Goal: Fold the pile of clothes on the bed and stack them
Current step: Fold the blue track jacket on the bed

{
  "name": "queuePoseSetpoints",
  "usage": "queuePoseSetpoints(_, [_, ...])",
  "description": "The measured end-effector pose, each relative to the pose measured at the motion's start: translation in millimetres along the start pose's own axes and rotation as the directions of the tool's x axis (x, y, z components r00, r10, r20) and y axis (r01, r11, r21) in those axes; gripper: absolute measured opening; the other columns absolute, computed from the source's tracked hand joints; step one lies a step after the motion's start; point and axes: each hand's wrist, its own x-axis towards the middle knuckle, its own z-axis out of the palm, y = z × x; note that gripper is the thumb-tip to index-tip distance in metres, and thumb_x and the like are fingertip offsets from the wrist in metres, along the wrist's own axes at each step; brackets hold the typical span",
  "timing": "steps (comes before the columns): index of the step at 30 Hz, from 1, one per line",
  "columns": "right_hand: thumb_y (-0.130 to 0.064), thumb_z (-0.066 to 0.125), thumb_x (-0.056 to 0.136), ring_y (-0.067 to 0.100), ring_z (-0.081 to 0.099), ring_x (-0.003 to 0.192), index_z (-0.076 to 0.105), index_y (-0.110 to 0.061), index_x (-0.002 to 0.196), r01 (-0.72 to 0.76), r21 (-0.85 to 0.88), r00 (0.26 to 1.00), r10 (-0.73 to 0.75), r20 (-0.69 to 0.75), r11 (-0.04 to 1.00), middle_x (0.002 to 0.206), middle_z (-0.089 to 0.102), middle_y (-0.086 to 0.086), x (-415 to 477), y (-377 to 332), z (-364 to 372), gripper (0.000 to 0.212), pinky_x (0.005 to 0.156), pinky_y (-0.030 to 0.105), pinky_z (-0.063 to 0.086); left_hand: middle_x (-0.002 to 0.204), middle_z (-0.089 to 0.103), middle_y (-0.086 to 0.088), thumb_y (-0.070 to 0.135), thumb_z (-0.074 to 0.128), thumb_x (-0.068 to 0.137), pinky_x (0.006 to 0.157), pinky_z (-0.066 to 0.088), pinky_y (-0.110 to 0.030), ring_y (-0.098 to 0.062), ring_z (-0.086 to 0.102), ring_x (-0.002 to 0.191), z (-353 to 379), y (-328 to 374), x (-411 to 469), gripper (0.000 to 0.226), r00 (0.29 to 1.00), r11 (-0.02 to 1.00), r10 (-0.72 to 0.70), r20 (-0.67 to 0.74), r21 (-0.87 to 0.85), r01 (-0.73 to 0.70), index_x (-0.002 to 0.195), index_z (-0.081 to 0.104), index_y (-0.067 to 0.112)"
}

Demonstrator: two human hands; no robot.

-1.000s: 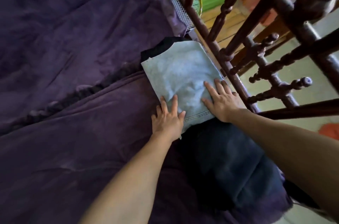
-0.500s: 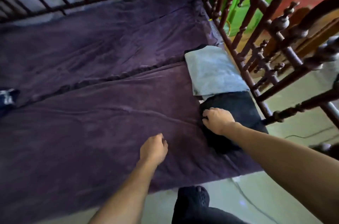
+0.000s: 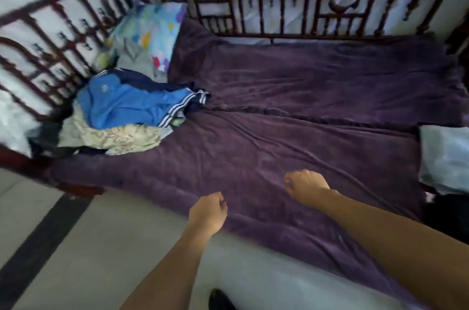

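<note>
A loose pile of clothes (image 3: pixel 119 116) lies at the bed's left end: a blue jacket with white stripes (image 3: pixel 132 104) on top, a pale patterned garment (image 3: pixel 114 139) beneath, a grey one behind. At the right edge sits the folded light-blue garment (image 3: pixel 444 157) with a dark folded garment (image 3: pixel 446 210) in front of it. My left hand (image 3: pixel 208 213) hovers at the bed's front edge, fingers loosely curled, holding nothing. My right hand (image 3: pixel 307 186) hangs over the purple blanket (image 3: pixel 291 132), fingers also loosely curled and empty.
A dark wooden railing (image 3: pixel 279 4) runs along the back and left side of the bed. A colourful pillow (image 3: pixel 154 30) leans in the back left corner. Pale floor (image 3: pixel 88 246) with a dark stripe lies in front of the bed.
Both hands have left the folded garments at the right. The view has swung left, bringing the unfolded pile into sight. The right hand came off the dark folded garment.
</note>
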Motion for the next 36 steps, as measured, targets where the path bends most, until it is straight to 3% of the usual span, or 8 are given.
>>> queuePoseSetpoints(6, [-0.036, 0.043, 0.095, 0.030, 0.061, 0.104, 0.061, -0.024, 0.106, 0.108, -0.011, 0.994, -0.108, -0.023, 0.994, 0.116, 0.064, 0.003, 80.1, -163.1, -6.1, 0.024, 0.076, 0.034, 0.044, 0.110, 0.069, -0.003, 0.031, 0.050, 0.091, 0.085, 0.049, -0.032, -0.025, 0.062, 0.106, -76.8, -161.1, 28.8, 0.023, 0.994, 0.996, -0.086, -0.071, -0.033, 0.084, 0.107, 0.064, 0.024])
queuePoseSetpoints(11, [-0.038, 0.043, 0.093, 0.026, 0.059, 0.107, 0.060, -0.028, 0.111, 0.205, 0.013, 0.978, -0.204, -0.030, 0.979, 0.119, 0.061, 0.000, 138.4, -266.6, -24.1, 0.026, 0.076, 0.033, 0.041, 0.114, 0.067, -0.003, 0.032, 0.050, 0.093, 0.088, 0.046, -0.031, -0.024, 0.059, 0.111, -126.9, -250.9, 54.5, 0.029, 0.987, 0.990, -0.134, -0.091, -0.056, 0.129, 0.118, 0.061, 0.025])
queuePoseSetpoints(23, [-0.041, 0.047, 0.091, 0.023, 0.059, 0.110, 0.062, -0.030, 0.112, 0.215, 0.077, 0.976, -0.216, 0.008, 0.974, 0.122, 0.062, -0.002, 333.5, -404.5, -34.7, 0.028, 0.085, 0.033, 0.047, 0.117, 0.063, -0.002, 0.034, 0.045, 0.096, 0.090, 0.046, -0.033, -0.022, 0.058, 0.110, -215.0, -390.1, 207.6, 0.032, 0.981, 0.982, -0.187, -0.049, -0.029, 0.185, 0.123, 0.055, 0.023])
queuePoseSetpoints(26, [-0.040, 0.047, 0.091, 0.025, 0.058, 0.114, 0.060, -0.027, 0.119, 0.212, 0.105, 0.975, -0.218, 0.042, 0.972, 0.126, 0.061, 0.002, 390.3, -442.1, -51.9, 0.033, 0.088, 0.035, 0.046, 0.107, 0.063, 0.001, 0.035, 0.044, 0.095, 0.084, 0.045, -0.032, -0.021, 0.059, 0.105, -245.5, -422.0, 256.8, 0.027, 0.978, 0.979, -0.204, -0.033, -0.004, 0.204, 0.114, 0.057, 0.023])
queuePoseSetpoints(32, [-0.036, 0.047, 0.092, 0.028, 0.058, 0.112, 0.055, -0.025, 0.126, 0.202, 0.161, 0.974, -0.216, 0.071, 0.966, 0.126, 0.061, 0.004, 485.5, -516.7, -85.4, 0.036, 0.090, 0.037, 0.048, 0.110, 0.066, -0.002, 0.029, 0.050, 0.093, 0.087, 0.048, -0.034, -0.020, 0.060, 0.102, -300.6, -482.8, 346.3, 0.027, 0.962, 0.960, -0.266, -0.055, -0.104, 0.259, 0.115, 0.061, 0.019])
queuePoseSetpoints(36, [-0.034, 0.047, 0.093, 0.028, 0.057, 0.113, 0.054, -0.025, 0.129, 0.176, 0.203, 0.983, -0.183, 0.014, 0.963, 0.126, 0.061, 0.003, 547.4, -560.5, -104.0, 0.038, 0.089, 0.036, 0.047, 0.108, 0.065, 0.000, 0.030, 0.048, 0.094, 0.083, 0.049, -0.033, -0.018, 0.060, 0.097, -322.0, -519.8, 412.0, 0.025, 0.958, 0.951, -0.286, -0.016, -0.127, 0.282, 0.112, 0.062, 0.021])
